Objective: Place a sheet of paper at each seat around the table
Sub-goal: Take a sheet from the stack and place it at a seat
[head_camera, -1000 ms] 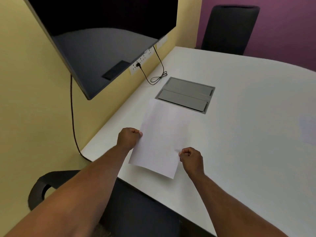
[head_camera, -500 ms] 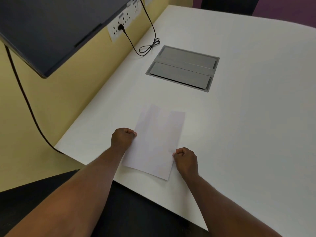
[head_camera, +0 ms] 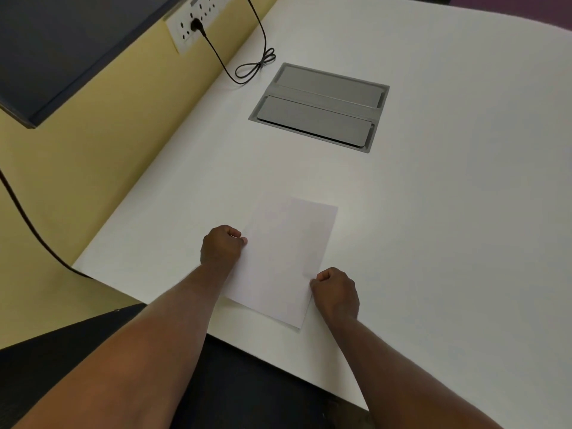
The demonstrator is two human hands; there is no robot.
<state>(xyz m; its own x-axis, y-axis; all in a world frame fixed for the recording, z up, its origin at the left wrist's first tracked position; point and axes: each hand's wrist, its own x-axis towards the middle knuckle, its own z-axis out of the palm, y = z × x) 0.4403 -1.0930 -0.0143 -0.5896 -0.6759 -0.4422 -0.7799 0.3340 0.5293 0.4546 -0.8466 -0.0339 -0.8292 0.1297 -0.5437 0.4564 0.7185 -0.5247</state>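
A person's 2 bare forearms reach over a white table (head_camera: 433,212). A single sheet of paper (head_camera: 283,258) lies flat near the table's near edge, in front of a dark chair (head_camera: 247,391). The left hand (head_camera: 221,246) pinches the sheet's left edge; the right hand (head_camera: 335,292) is curled closed at its right edge, apparently pinching it too. A grey cable hatch (head_camera: 318,106) sits further in. This looks like the setting-down step at 1 seat. Next, both hands need to let go without shifting the sheet.
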